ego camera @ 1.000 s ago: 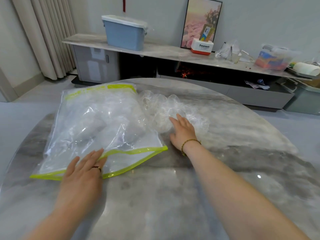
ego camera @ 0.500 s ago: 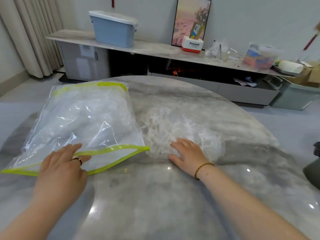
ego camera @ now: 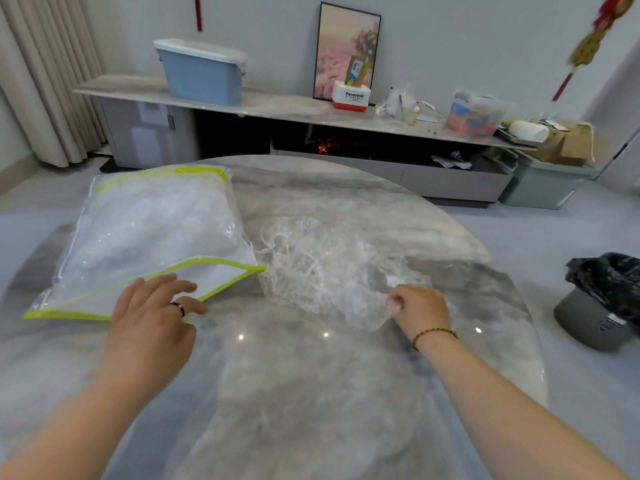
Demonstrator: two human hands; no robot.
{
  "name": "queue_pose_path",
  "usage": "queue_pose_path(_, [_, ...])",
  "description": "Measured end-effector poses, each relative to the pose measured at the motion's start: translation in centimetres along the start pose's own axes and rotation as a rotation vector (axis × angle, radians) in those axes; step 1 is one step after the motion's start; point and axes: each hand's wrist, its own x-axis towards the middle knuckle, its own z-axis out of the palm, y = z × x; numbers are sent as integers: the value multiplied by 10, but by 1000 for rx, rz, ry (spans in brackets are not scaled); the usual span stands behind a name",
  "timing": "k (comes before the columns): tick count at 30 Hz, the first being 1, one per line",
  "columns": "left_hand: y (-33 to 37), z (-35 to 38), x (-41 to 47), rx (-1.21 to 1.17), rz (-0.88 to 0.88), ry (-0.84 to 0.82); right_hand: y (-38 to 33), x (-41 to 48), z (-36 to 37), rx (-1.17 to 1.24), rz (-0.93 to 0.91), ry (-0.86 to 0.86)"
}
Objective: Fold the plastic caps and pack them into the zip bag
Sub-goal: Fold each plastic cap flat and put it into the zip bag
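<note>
A large clear zip bag (ego camera: pixel 149 233) with yellow-green edging lies on the left of the round marble table (ego camera: pixel 311 393), its mouth gaping toward me, with white plastic caps inside. A heap of clear crinkled plastic caps (ego camera: pixel 322 268) with white elastic rims sits just right of the bag's mouth. My right hand (ego camera: pixel 420 304) pinches the near right edge of that heap. My left hand (ego camera: pixel 152 320), wearing a ring, hovers with relaxed fingers at the bag's lower lip and holds nothing.
A grey bin with a black liner (ego camera: pixel 602 299) stands on the floor by the table's right side. Behind the table runs a long low cabinet (ego camera: pixel 277 105) carrying a blue lidded box (ego camera: pixel 202 72), a framed picture and clutter. Curtains hang at far left.
My right hand has slid right and toward me off the heap's top and now pinches its near edge, the heap spreading out. My left hand has shifted right along the bag's mouth.
</note>
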Motion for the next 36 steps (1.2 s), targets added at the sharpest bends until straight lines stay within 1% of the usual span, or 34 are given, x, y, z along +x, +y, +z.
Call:
queue_pose_path(2, [8,-1,-5,-39,46,-15,0,-13,-6,217,78,242])
queue_pose_path(3, [14,-3,-8,-66,67,-31,-2,-23,-9,285,37,386])
queue_pose_path(4, [20,-3,-11,-95,90,-50,-5,-34,-11,280,-48,515])
queue_pose_path(5, [26,-4,-13,-131,116,-76,-10,-46,-13,243,-142,589])
queue_pose_path(6, [33,-6,-17,-162,152,-103,-17,-60,-13,216,-244,598])
queue_pose_path(8, [50,-8,-27,-191,235,-187,-32,-89,-7,211,-376,546])
queue_pose_path(11, [71,-6,-48,-194,370,-342,-51,-124,12,225,-458,432])
queue_pose_path(13, [81,-3,-63,-183,427,-428,-58,-136,21,240,-440,345])
queue_pose_path(14, [85,1,-70,-173,432,-446,-62,-138,21,281,-390,275])
queue_pose_path(15, [89,2,-76,-169,413,-470,-66,-140,19,387,-325,193])
queue_pose_path(17, [97,5,-82,-198,317,-472,-71,-142,17,582,-256,84])
queue_pose_path(18, [100,8,-82,-229,254,-436,-72,-144,18,676,-242,95])
queue_pose_path(19, [103,10,-80,-263,177,-381,-73,-145,19,753,-228,142])
queue_pose_path(21, [106,14,-76,-302,56,-273,-77,-148,16,896,-185,141])
queue_pose_path(23, [103,17,-71,-335,48,-176,-79,-150,15,941,-214,123])
queue_pose_path(24, [98,19,-68,-343,78,-125,-80,-149,15,927,-252,129])
queue_pose_path(25, [92,17,-62,-346,102,-104,-78,-147,17,861,-304,160])
queue_pose_path(27, [73,15,-52,-317,190,-47,-74,-142,19,626,-461,266])
queue_pose_path(28, [64,13,-47,-289,235,-20,-70,-137,20,517,-542,293])
queue_pose_path(29, [57,8,-41,-265,255,-18,-67,-133,22,447,-615,267])
queue_pose_path(30, [50,7,-38,-253,299,-34,-63,-131,21,405,-684,196])
queue_pose_path(31, [47,2,-36,-259,332,-71,-60,-130,20,375,-722,85])
queue_pose_path(32, [44,-2,-36,-278,368,-106,-58,-128,19,376,-714,-45])
queue_pose_path(33, [43,-6,-37,-297,387,-184,-55,-127,19,411,-657,-147])
queue_pose_path(34, [44,-9,-41,-329,374,-296,-52,-128,19,458,-574,-255])
queue_pose_path(35, [44,-11,-43,-365,311,-449,-49,-129,21,525,-500,-306])
queue_pose_path(36, [45,-13,-44,-388,184,-587,-47,-128,23,605,-442,-303])
